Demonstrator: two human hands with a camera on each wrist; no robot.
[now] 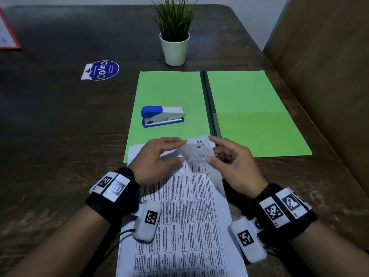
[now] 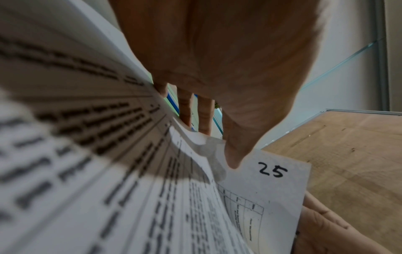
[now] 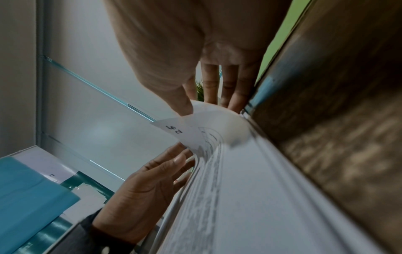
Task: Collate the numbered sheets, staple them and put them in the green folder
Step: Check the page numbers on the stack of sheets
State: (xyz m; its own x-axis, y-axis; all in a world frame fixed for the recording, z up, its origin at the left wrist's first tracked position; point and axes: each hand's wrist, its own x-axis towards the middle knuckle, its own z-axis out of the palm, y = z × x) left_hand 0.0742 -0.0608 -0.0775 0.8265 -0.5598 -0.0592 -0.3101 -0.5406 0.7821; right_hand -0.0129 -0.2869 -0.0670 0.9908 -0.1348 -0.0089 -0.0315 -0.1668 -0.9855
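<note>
We see the left hand [image 1: 157, 156] and right hand [image 1: 231, 156], fingers curled, pinching up the far corners of the numbered sheets [image 1: 185, 216], one marked 25. The stack lies on the table [image 1: 60, 136], its far end overlapping the open green folder [image 1: 255, 116], where the stapler [image 1: 162, 116] rests.

"25" handwritten on the lifted sheet corner [image 2: 272, 170]; "claygo" on the sticker [image 1: 100, 70].

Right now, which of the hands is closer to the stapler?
Left. The left hand lies just in front of the stapler, on the sheets' far corner. The right hand holds the same corner further right, nearer the green folder's spine.
</note>
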